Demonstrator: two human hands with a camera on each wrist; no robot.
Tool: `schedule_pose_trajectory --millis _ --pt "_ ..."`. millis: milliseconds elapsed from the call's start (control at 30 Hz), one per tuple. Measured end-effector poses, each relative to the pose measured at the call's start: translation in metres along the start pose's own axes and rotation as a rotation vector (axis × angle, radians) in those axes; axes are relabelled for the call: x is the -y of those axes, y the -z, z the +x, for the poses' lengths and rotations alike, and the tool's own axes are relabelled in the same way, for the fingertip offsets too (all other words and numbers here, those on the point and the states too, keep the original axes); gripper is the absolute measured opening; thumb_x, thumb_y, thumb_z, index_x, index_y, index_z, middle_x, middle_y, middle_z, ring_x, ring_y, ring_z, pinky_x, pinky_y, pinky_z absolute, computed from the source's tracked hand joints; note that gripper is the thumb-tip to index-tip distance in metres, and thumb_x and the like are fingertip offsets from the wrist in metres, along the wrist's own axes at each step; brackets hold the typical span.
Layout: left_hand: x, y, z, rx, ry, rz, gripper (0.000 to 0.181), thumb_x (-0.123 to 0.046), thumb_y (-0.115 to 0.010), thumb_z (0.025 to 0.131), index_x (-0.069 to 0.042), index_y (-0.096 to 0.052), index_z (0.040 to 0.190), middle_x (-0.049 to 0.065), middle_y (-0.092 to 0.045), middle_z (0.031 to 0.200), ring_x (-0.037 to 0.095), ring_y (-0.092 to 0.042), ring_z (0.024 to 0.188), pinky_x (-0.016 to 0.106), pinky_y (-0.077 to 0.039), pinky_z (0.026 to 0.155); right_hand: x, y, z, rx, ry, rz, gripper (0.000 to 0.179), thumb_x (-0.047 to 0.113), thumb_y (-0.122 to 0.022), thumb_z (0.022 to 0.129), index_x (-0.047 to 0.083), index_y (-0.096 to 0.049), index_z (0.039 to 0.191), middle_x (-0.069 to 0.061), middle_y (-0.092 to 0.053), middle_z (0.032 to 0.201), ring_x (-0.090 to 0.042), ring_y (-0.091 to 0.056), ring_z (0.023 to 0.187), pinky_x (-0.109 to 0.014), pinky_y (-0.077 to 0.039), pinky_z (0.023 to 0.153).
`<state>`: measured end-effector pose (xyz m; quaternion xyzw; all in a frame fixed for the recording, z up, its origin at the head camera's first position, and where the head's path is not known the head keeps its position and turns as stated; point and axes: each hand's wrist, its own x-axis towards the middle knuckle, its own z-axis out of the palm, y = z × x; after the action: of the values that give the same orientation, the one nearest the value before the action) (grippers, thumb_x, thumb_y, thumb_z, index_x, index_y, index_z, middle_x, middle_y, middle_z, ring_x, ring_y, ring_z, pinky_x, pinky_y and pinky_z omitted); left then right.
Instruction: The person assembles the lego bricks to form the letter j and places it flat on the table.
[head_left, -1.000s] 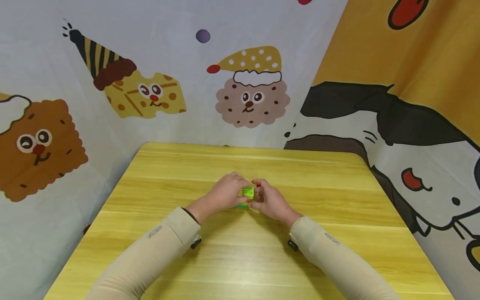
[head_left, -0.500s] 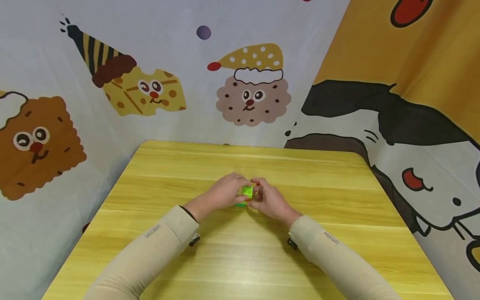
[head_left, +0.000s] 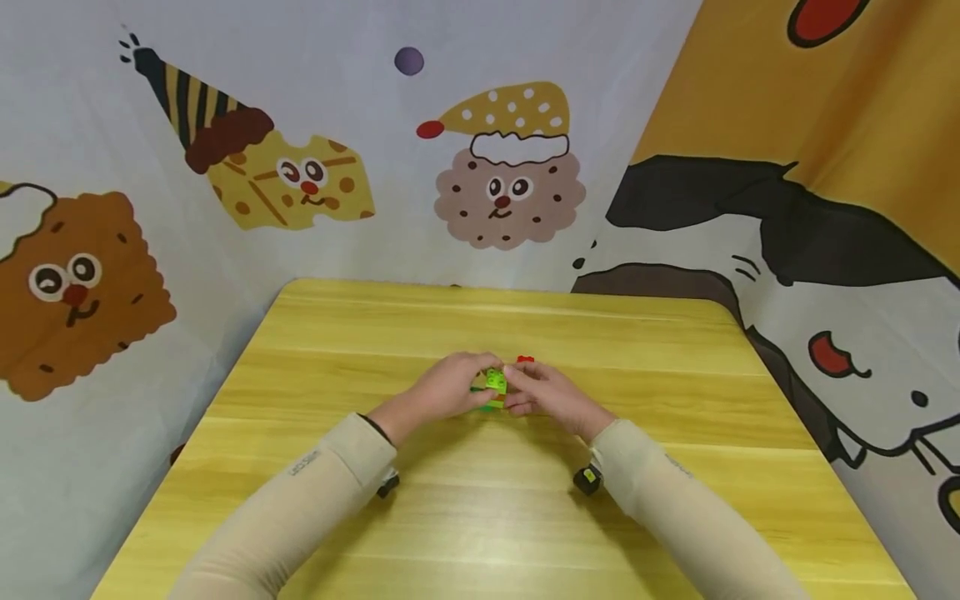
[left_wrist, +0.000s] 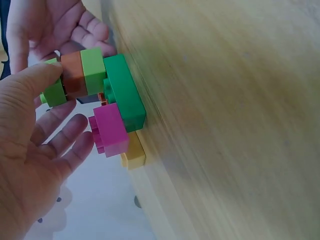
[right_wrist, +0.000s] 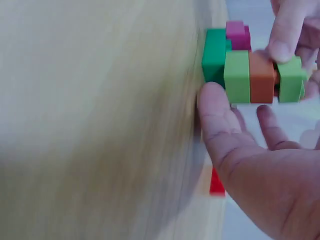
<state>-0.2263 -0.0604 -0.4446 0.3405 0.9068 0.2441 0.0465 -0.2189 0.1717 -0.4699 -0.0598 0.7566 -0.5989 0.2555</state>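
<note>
The step in hand looks like seating a block on a small stack. The left hand [head_left: 452, 387] is clamped on the top light green block [right_wrist: 290, 82], thumb on one face and a fingertip on the opposite one. A thin gap shows between that block and the orange-brown block [right_wrist: 261, 82] just below the pinch, so it does not seem fully pressed home. The right hand [head_left: 555, 400] holds nothing; its fingers are apart and loosely bent just beside the stack, one tip close to its base, though whether it touches cannot be told.

The next move probably calls for the right hand to steady the base while the left squares the top block and pushes straight down.

Counted, two light green blocks show: the pinched one, and the lower light green block [right_wrist: 237, 80] under the orange-brown one, of which there is one. One dark green block [left_wrist: 127, 97] carries the stack, below the left hand and close to the worktop [head_left: 480, 517]. One pink block [left_wrist: 112, 129] is near the left hand's lower fingers, with one yellow block [left_wrist: 135, 154] partly hidden behind it. One red piece [head_left: 526, 359] lies just beyond the right hand.
</note>
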Motion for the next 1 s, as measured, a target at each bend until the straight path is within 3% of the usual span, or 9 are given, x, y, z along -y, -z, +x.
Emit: schedule_pose_trajectory --millis 100,233,567,800,1000 --pt "0.001 -0.001 0.001 0.009 0.009 0.012 0.047 -0.024 -0.080 0.099 -0.019 -0.064 0.143 0.002 -0.075 0.133 0.025 -0.073 0.116 0.039 -0.061 0.096 0.001 -0.006 0.002 0.005 -0.038 0.041 0.084 0.060 -0.064 0.103 0.002 -0.041 0.160 -0.018 -0.060 0.148 -0.028 -0.074 0.117 -0.044 -0.060 0.104" --pt "0.002 -0.003 0.001 0.007 0.003 0.008 0.047 -0.022 -0.081 0.098 -0.020 -0.064 0.142 0.001 -0.077 0.125 0.024 -0.073 0.114 0.039 -0.061 0.093 0.002 -0.012 0.002 0.000 -0.045 0.107 0.080 0.049 -0.066 0.105 -0.001 -0.038 0.160 -0.020 -0.059 0.149 -0.026 -0.074 0.114 -0.044 -0.059 0.107" --pt "0.003 -0.006 -0.003 -0.036 0.016 0.009 0.050 -0.022 -0.085 0.095 -0.020 -0.066 0.140 0.002 -0.077 0.120 0.026 -0.071 0.110 0.039 -0.060 0.089 0.008 -0.017 0.006 -0.056 -0.063 0.150 0.065 0.037 -0.072 0.103 -0.004 -0.051 0.148 -0.013 -0.066 0.130 -0.020 -0.070 0.100 -0.039 -0.061 0.101" --pt "-0.001 -0.009 -0.003 -0.112 0.031 0.112 0.051 -0.030 -0.088 0.091 -0.017 -0.072 0.138 0.006 -0.073 0.138 0.029 -0.065 0.126 0.050 -0.050 0.113 0.010 -0.019 0.007 -0.063 -0.090 0.161 0.063 0.030 -0.069 0.102 -0.003 -0.048 0.152 -0.011 -0.065 0.128 -0.017 -0.068 0.092 -0.038 -0.061 0.099" --pt "0.000 -0.009 -0.003 -0.112 0.050 0.116 0.052 -0.031 -0.090 0.089 -0.018 -0.073 0.137 0.006 -0.072 0.137 0.027 -0.063 0.125 0.049 -0.051 0.112 0.011 -0.017 0.009 -0.066 -0.112 0.172 0.059 0.031 -0.071 0.102 -0.002 -0.052 0.147 -0.011 -0.065 0.127 -0.018 -0.069 0.094 -0.038 -0.061 0.098"
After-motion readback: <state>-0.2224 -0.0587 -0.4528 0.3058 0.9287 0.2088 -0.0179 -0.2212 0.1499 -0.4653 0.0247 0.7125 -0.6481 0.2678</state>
